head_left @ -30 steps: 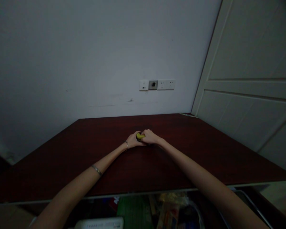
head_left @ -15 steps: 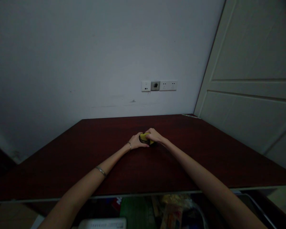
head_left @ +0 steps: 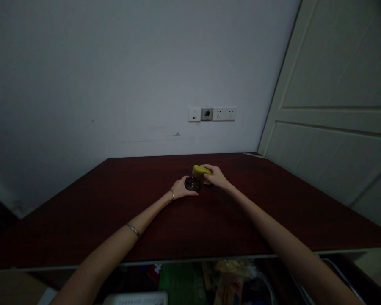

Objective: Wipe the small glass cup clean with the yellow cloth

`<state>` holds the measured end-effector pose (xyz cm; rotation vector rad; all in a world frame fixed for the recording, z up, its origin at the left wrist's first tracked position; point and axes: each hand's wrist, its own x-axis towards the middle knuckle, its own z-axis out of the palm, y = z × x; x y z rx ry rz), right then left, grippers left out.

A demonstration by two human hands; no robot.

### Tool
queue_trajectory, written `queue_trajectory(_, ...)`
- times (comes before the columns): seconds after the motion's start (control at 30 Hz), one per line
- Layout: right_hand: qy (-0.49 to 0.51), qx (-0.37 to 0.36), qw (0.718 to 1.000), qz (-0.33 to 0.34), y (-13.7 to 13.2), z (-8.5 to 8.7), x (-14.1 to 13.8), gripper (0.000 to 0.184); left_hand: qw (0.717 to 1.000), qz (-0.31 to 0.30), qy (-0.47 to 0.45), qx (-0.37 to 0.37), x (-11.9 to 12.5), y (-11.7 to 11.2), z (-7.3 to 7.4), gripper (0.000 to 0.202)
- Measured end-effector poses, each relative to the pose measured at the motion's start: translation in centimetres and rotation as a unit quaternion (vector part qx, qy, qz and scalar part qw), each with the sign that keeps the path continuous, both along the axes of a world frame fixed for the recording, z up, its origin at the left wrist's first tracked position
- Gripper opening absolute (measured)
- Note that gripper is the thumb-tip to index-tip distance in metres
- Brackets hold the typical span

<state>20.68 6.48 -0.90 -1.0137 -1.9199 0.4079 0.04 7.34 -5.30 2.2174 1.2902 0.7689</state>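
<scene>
A small dark, glassy round bowl or ashtray (head_left: 193, 184) stands on the dark red tabletop (head_left: 190, 228). My left hand (head_left: 182, 188) is wrapped around its left side, thumb toward me. A yellow cloth or sponge (head_left: 200, 171) is gripped in my right hand (head_left: 216, 176), just above and to the right of the bowl. Part of the yellow piece hangs down beside the bowl's right edge. Whether it touches the rim I cannot tell.
Behind the table rises a pale wall with sockets and a switch (head_left: 212, 114). A white panelled door (head_left: 330, 118) borders the right side. Below the front edge, an open space holds a green item (head_left: 182, 284), a white box (head_left: 136, 298) and plastic packaging (head_left: 231, 279).
My right hand has lifted the yellow piece up and to the right, out of the bowl, so its dark opening shows. My left hand has stayed on the bowl.
</scene>
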Motion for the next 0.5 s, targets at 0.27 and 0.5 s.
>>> queue_trajectory(0.27,-0.327,0.225,0.915,0.073,-2.7,0.1,-0.5,0.040,0.999,-0.023,-0.029,0.017,-0.1,0.6,-0.5,0.078)
queue_trajectory(0.5,-0.416,0.325,0.847,0.060,-3.2,-1.2,-0.6,0.037,0.993,-0.042,-0.070,0.084,-0.1,-0.3,0.0,0.083)
